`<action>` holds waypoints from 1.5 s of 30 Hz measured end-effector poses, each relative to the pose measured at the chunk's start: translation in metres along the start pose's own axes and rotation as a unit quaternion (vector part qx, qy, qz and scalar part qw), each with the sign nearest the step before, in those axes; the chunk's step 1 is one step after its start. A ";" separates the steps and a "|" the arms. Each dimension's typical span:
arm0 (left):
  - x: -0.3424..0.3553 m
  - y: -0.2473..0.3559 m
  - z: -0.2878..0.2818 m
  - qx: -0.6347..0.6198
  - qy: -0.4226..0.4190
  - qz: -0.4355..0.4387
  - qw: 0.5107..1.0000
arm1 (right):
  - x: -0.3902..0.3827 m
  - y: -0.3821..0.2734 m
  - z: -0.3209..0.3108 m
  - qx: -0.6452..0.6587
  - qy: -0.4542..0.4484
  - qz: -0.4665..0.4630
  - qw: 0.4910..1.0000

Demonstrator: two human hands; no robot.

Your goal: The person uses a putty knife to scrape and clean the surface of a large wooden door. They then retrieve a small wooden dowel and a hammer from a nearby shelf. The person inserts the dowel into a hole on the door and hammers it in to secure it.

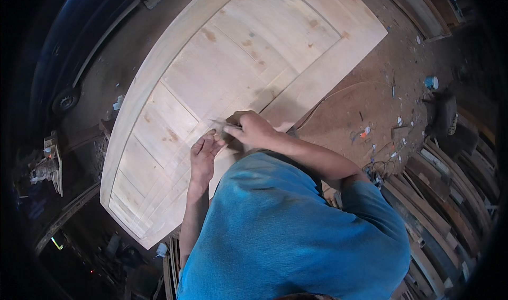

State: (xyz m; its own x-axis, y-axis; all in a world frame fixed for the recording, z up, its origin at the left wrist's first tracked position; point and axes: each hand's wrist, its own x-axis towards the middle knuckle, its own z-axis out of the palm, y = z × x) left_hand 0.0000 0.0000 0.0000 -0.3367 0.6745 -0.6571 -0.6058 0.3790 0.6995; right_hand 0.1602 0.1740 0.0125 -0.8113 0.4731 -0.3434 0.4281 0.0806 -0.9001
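A large pale wooden panel door (217,69) lies flat before me, with grooves framing its panels and several brown patches on the wood. Over its near edge, close to my body, my two hands almost meet. My right hand (253,129) grips a thin, grey, blade-like tool (222,123) that points left; its exact kind is too small to tell. Just below the tool's tip, my left hand (205,147) is turned palm up, fingers curled and pinched together. What those fingers hold, if anything, is too small to make out.
Stacked wooden boards (431,204) fill the lower right. A dark blue vehicle (69,40) stands at the upper left. Litter and a small blue-white tub (431,82) lie on the brown floor (344,120). A wooden frame (415,9) leans at the upper right.
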 end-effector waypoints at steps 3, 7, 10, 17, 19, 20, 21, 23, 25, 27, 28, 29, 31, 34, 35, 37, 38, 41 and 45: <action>0.001 0.008 0.030 -0.003 -0.039 0.023 0.999 | -0.004 0.001 0.010 -0.050 0.052 -0.093 0.993; -0.005 0.018 0.050 0.009 -0.027 0.028 0.999 | -0.011 -0.011 0.005 -0.047 0.056 -0.081 0.994; -0.007 0.024 0.051 0.038 -0.027 0.022 0.999 | -0.010 -0.010 0.006 -0.047 0.051 -0.091 0.993; 0.001 0.027 0.051 0.029 -0.050 0.013 0.998 | 0.004 0.005 0.007 -0.043 0.084 -0.136 0.986; 0.007 0.023 0.044 0.078 -0.021 0.037 0.996 | 0.009 0.002 -0.009 0.024 0.099 -0.055 0.993; 0.010 0.019 0.039 0.101 -0.006 0.049 0.994 | 0.015 0.010 -0.018 0.023 0.111 -0.026 0.993; 0.011 0.018 0.032 0.102 0.010 0.057 0.993 | 0.023 0.018 -0.029 0.023 0.126 0.003 0.992; 0.014 0.010 0.016 0.103 0.039 0.074 0.991 | 0.043 0.037 -0.058 0.046 0.179 0.037 0.982; 0.014 0.002 0.002 0.137 0.069 0.122 0.981 | 0.061 0.044 -0.094 0.012 0.215 0.072 0.974; 0.014 -0.015 -0.020 0.203 0.108 0.150 0.961 | 0.085 0.059 -0.124 0.024 0.233 0.058 0.970; 0.012 -0.025 -0.030 0.250 0.126 0.191 0.941 | 0.097 0.060 -0.138 0.001 0.221 0.071 0.973; 0.010 -0.030 -0.035 0.275 0.138 0.190 0.932 | 0.108 0.058 -0.152 -0.021 0.210 0.084 0.974; 0.006 -0.035 -0.040 0.324 0.162 0.187 0.913 | 0.127 0.056 -0.169 -0.066 0.189 0.102 0.974; -0.003 -0.039 -0.033 0.336 0.205 0.175 0.902 | 0.146 0.054 -0.178 -0.122 0.159 0.107 0.974; -0.003 -0.045 -0.036 0.325 0.213 0.171 0.905 | 0.150 0.053 -0.178 -0.131 0.154 0.102 0.974; -0.002 -0.055 -0.042 0.302 0.232 0.162 0.910 | 0.155 0.053 -0.176 -0.147 0.148 0.095 0.973; -0.002 -0.061 -0.044 0.303 0.237 0.167 0.908 | 0.156 0.053 -0.174 -0.155 0.149 0.095 0.972; 0.004 -0.057 -0.041 0.306 0.247 0.174 0.903 | 0.162 0.058 -0.175 -0.172 0.147 0.077 0.971; 0.011 -0.055 -0.041 0.308 0.251 0.166 0.903 | 0.166 0.061 -0.169 -0.172 0.155 0.063 0.971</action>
State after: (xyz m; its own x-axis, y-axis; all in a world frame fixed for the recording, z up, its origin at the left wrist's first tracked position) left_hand 0.0003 -0.0393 -0.0571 -0.8040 0.5015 -0.3194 0.0512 0.5936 0.8031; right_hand 0.1195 0.4058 -0.0542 -0.6090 0.7345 -0.2995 0.6666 0.2692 -0.6951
